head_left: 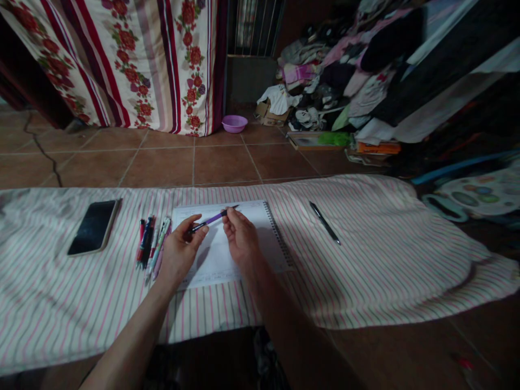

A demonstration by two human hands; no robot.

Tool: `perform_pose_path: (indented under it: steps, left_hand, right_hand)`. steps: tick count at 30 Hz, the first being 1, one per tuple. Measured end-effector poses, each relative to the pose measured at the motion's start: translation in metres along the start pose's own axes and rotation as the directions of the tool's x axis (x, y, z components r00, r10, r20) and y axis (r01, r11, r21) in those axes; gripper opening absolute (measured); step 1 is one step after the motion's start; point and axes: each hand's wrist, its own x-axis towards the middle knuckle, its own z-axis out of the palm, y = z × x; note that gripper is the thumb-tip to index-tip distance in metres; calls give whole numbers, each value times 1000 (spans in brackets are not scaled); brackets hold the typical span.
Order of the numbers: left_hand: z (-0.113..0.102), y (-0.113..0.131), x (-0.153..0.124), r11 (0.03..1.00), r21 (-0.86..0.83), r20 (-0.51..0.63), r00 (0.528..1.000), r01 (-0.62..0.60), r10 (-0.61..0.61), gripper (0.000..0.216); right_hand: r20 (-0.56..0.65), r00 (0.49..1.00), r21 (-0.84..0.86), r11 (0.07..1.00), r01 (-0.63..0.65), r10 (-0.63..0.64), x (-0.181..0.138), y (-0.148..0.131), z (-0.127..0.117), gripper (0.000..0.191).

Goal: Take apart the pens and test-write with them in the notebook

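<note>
A purple pen point(214, 218) is held level above a white spiral notebook point(266, 233) that lies on a striped cloth point(385, 254). My left hand point(179, 252) pinches the pen's near, dark end. My right hand point(240, 235) pinches its far end between thumb and fingers. Both hands hover over the notebook page. A row of several coloured pens point(151, 244) lies just left of my left hand.
A dark phone point(93, 226) lies on the cloth at the left. A single black pen point(324, 222) lies right of the notebook. Beyond the cloth are floor tiles, a purple bowl point(234, 123), a floral curtain point(134, 59) and a pile of clothes point(345, 70).
</note>
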Motion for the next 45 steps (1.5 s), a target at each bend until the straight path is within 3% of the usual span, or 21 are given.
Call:
perform_pose_path:
  steps: [3, 5, 10, 14, 17, 30, 45]
  left_hand:
    - [1, -2, 0, 986, -168, 25, 999, 24, -20, 47]
    - [1, -4, 0, 988, -152, 14, 1000, 3, -1, 44]
    - [-1, -5, -1, 978, 140, -6, 988, -155, 158, 30]
    - [-2, -3, -1, 886, 340, 22, 944, -316, 328, 25]
    - [-3, -2, -2, 825, 435, 33, 922, -360, 385, 25]
    - [-1, -2, -5, 703, 601, 75, 902, -380, 424, 32]
    - [-1, 3, -7, 703, 622, 67, 919, -343, 389, 32]
  right_hand:
    - [-51, 999, 31, 999, 10, -9, 3, -3, -1, 14]
    - [-62, 998, 45, 999, 15, -12, 3, -2, -1, 14]
    - [-54, 998, 60, 998, -20, 23, 0, 1, 2, 13]
    - [11, 999, 46, 998, -47, 47, -4, 1, 4, 14]
    - [56, 998, 38, 998, -45, 43, -5, 1, 5, 14]
    - [32, 999, -133, 991, 4, 1, -3, 5, 0, 21]
    - [107, 993, -112, 992, 64, -52, -3, 6, 1, 15]
